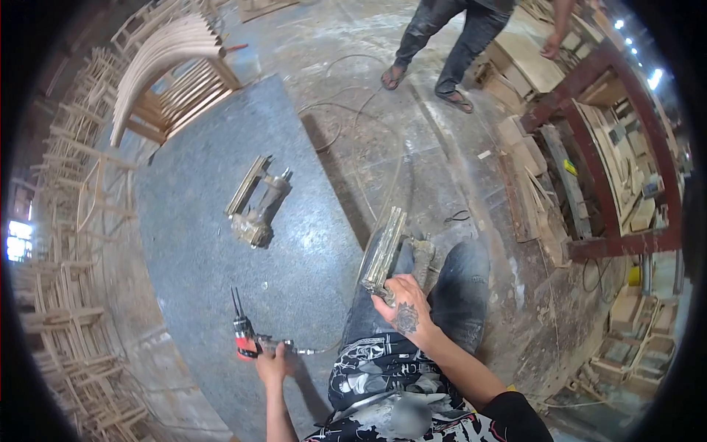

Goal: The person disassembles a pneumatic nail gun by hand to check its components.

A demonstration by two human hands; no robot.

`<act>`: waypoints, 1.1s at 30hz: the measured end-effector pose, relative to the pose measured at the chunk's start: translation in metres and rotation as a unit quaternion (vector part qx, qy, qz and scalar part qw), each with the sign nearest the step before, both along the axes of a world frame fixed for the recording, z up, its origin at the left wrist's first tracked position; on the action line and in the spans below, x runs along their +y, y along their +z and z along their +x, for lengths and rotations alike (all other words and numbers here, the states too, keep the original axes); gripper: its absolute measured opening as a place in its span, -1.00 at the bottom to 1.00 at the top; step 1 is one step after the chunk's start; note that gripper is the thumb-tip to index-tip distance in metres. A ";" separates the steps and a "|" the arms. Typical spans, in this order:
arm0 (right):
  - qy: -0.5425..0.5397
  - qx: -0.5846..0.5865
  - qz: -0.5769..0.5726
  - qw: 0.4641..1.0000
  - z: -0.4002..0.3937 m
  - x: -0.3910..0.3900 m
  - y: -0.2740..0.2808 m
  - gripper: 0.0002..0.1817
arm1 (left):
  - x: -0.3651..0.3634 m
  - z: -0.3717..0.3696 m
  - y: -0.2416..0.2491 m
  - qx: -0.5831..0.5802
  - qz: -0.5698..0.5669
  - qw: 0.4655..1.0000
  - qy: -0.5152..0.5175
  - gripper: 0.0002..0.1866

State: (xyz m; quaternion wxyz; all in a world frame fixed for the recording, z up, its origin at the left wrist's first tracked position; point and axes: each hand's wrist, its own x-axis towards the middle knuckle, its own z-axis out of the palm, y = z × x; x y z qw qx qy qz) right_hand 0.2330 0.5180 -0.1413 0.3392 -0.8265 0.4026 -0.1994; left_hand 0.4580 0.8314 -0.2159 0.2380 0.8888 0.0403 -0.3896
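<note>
My left hand (273,362) is closed round the handle of a red-and-black air tool (246,345) over the grey tabletop (199,236). Two thin dark prongs stick out of the tool's front, and a hose fitting shows at its handle end. Above my lap, my right hand (405,303) grips the body of a worn metal nail gun (384,254), its long magazine pointing away from me. A second nail gun (258,202) lies on its side on the tabletop, farther off and touched by neither hand.
A slatted wooden chair (169,96) rests at the table's far end. Chair frames (74,317) are stacked along the left. Pliers (457,216) and an air hose (359,121) lie on the floor. Another person (460,44) stands ahead, near a dark red rack (626,244) holding wood pieces.
</note>
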 end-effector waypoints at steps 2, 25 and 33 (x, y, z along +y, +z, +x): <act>0.006 0.030 -0.005 1.000 0.005 0.002 0.002 -0.67 | -0.019 -0.019 -0.003 -0.213 -0.063 0.963 -0.154 -0.67; -0.068 0.017 0.004 0.998 0.025 0.001 0.006 -0.57 | -0.230 -0.116 0.065 -0.290 -0.411 0.848 -0.165 -0.85; -0.040 0.040 0.024 0.998 0.024 -0.005 0.007 -0.59 | -0.231 -0.116 0.062 -0.329 -0.407 0.834 -0.175 -0.82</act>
